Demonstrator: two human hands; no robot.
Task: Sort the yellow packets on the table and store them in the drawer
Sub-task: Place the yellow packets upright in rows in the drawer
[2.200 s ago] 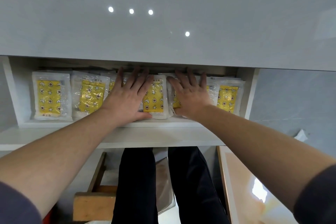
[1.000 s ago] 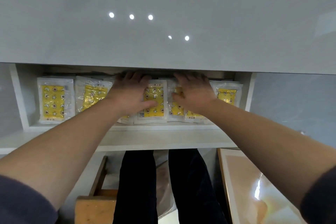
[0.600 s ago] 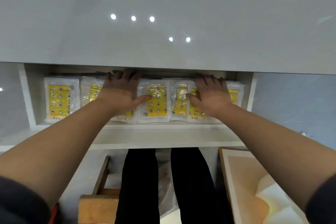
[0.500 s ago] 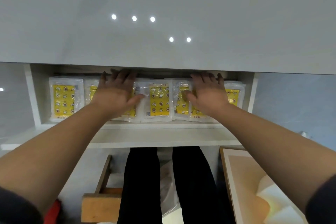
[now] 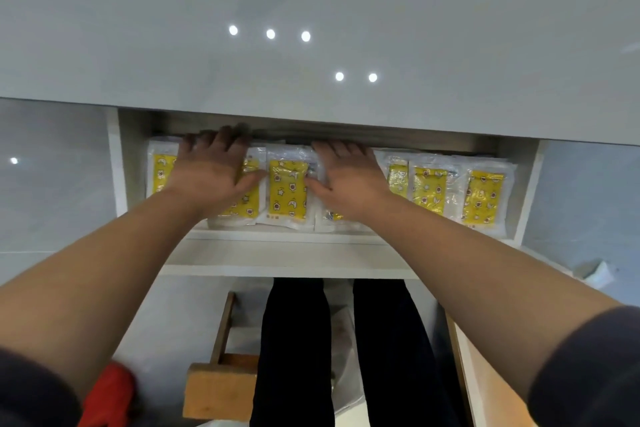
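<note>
Several yellow packets in clear wrappers lie in a row inside the open white drawer (image 5: 287,258) under the grey tabletop (image 5: 311,10). My left hand (image 5: 211,177) lies flat with straight fingers on the packets at the left end. My right hand (image 5: 346,180) rests flat on a packet just right of the middle. Between the hands one yellow packet (image 5: 288,194) shows fully. Further yellow packets (image 5: 427,192) and the rightmost packet (image 5: 483,199) lie uncovered at the right. The drawer's back part is hidden under the tabletop.
My legs in dark trousers (image 5: 294,350) are below the drawer. A wooden stool (image 5: 218,388) stands at the lower left, with something red (image 5: 110,392) beside it. A pale wooden surface (image 5: 485,388) is at the lower right.
Both hands have slid left along the row of packets. The right hand left the right-hand packets, which now lie uncovered; the left hand now covers the left end.
</note>
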